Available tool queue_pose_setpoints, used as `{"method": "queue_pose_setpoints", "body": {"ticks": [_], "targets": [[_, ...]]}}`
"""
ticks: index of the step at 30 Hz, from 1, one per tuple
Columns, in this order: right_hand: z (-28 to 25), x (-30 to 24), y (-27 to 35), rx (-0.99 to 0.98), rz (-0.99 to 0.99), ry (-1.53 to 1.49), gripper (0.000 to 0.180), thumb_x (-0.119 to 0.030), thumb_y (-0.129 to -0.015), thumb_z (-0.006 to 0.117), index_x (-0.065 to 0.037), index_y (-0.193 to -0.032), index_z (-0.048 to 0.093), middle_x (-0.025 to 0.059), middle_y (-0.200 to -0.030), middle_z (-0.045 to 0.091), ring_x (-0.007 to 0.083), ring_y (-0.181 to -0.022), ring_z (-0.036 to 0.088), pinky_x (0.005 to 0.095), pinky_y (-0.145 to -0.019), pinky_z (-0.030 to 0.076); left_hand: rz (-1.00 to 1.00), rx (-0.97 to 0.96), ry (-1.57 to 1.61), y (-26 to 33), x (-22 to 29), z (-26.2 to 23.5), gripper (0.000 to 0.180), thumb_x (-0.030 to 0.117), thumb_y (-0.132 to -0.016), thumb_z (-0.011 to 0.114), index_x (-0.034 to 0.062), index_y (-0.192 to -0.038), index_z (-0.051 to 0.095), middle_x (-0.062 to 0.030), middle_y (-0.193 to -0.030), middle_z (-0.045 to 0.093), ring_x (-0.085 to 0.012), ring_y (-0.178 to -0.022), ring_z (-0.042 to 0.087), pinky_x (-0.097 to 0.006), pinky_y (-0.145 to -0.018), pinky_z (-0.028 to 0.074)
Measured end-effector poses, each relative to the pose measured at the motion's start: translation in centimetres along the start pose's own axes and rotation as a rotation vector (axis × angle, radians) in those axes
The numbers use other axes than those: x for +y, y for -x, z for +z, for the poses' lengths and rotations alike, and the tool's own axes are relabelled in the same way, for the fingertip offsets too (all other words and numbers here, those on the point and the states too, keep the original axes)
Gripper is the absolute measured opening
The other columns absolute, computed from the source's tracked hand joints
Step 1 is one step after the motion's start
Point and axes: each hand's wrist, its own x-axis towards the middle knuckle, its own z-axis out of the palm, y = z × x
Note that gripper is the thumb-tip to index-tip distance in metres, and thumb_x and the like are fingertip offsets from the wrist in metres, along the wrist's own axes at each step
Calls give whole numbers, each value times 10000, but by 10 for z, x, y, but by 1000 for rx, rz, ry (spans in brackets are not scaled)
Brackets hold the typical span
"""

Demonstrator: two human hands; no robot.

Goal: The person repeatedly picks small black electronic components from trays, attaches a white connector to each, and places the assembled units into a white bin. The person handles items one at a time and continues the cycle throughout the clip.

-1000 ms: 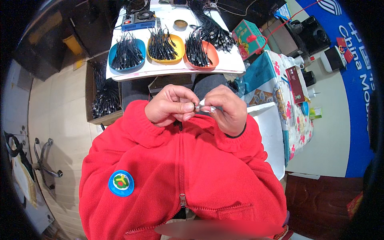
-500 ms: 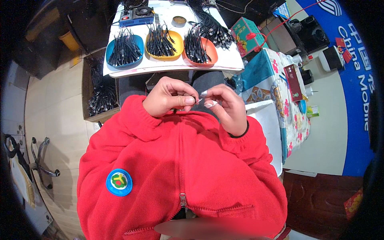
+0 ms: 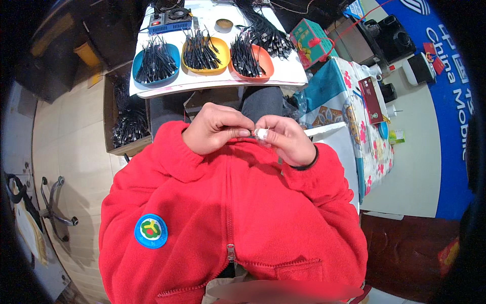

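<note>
Since a moment ago, your hands are sitting closer together at centre frame, above the red jacket. Your left hand [image 3: 215, 127] and right hand [image 3: 286, 138] are both pinching a small white piece [image 3: 261, 133] between fingertips. Three bowls of black cables are sitting on the table [image 3: 283, 76] at the top.

Both hands are up close to the chest, red sleeves coming in from either side. Left hand [image 3: 215, 129] is curled, thumb and forefinger pinched tight. Right hand [image 3: 284, 138] meets it fingertip to fingertip, also pinching, wrist bent inward.
</note>
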Motion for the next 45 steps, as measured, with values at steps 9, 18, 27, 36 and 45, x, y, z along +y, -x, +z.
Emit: {"method": "queue_pose_setpoints", "body": {"ticks": [9, 18, 27, 36, 45], "targets": [[-4, -4, -2, 150, -598, 708, 174, 20, -805, 642, -12, -973, 610, 77, -899, 598, 163, -803, 575, 257, -698, 455, -414, 41, 889, 7, -8, 5, 125, 62, -835, 653, -33, -916, 667, -96, -720, 637, -99, -581, 555, -209, -497, 382], [8, 1, -16, 228, -904, 860, 215, -3, -687, 713, -35, -859, 589, 80, -851, 585, 234, -746, 565, 307, -665, 457, -410, -40, 1119, 7, -11, 8, 134, 42, -865, 621, -27, -972, 664, -100, -714, 627, -91, -591, 531, -203, -497, 355], [9, 12, -5, 247, -553, 625, 102, -47, -813, 627, 5, -886, 578, 109, -861, 582, 213, -756, 562, 292, -681, 455, -360, -21, 523, 3, 8, -8, 137, 40, -845, 652, -20, -961, 692, -46, -741, 649, -64, -640, 567, -192, -575, 446], [-1, 0, -23, 226, -865, 901, 318, 18, -647, 694, -54, -950, 635, 67, -951, 595, 233, -817, 573, 316, -723, 465, -509, 38, 672, 0, 4, -14, 148, 39, -845, 647, -24, -973, 685, -50, -693, 631, -65, -595, 543, -194, -537, 416], [-12, 10, -53, 335, -911, 843, 256, 19, -610, 697, -53, -845, 626, 69, -844, 592, 253, -779, 574, 340, -700, 461, -626, 252, 877, -6, -12, -8, 148, 27, -849, 628, -38, -973, 673, -64, -655, 603, -87, -555, 523, -201, -496, 372]]}}
